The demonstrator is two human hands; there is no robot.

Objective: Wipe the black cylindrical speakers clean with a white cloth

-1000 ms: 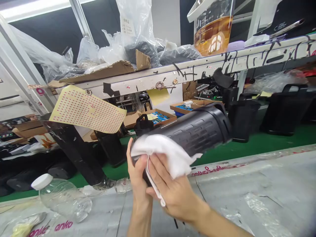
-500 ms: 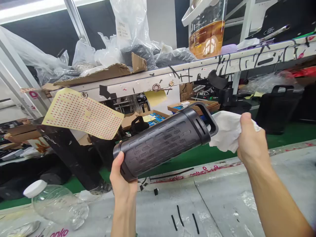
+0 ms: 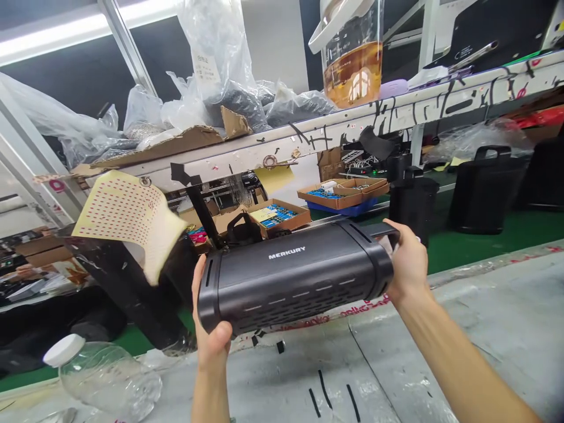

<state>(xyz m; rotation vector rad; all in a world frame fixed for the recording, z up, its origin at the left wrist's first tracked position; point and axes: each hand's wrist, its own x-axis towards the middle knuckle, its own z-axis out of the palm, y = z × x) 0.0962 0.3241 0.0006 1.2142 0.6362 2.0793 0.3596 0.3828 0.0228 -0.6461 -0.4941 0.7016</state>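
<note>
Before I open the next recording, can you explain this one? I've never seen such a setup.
There is no machine here: a person works bare-handed, seen from a camera worn on the head, looking forward and down. The left hand and the right hand hold a black, elongated case lettered MERKURY by its two ends. Below is a grey, plastic-covered worktop bearing a clear plastic bottle with a white cap and some short black strips. Behind it, a green surface carries more black cases; on the white shelf above stands a clear jug of amber liquid.
</note>
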